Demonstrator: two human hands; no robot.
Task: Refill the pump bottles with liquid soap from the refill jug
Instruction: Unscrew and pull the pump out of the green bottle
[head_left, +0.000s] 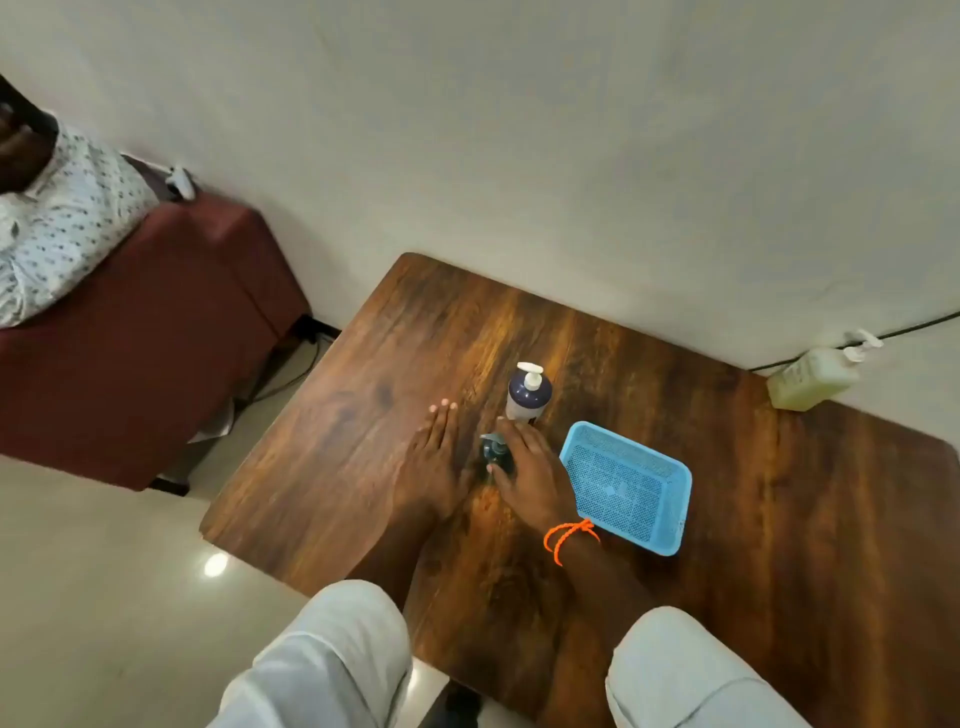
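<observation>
Small dark pump bottle (496, 453) stands mid-table, gripped by right hand (524, 470); left hand (434, 457) lies flat, fingers straight, beside it; judged light, smooth, tippy; best held round the body below the pump.

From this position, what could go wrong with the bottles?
The right hand grips the dark bottle close to the white-pump bottle; lifting it may knock that one over. The left hand lies flat on the table, steadying nothing. The jug stands at the far edge, an awkward reach.
</observation>
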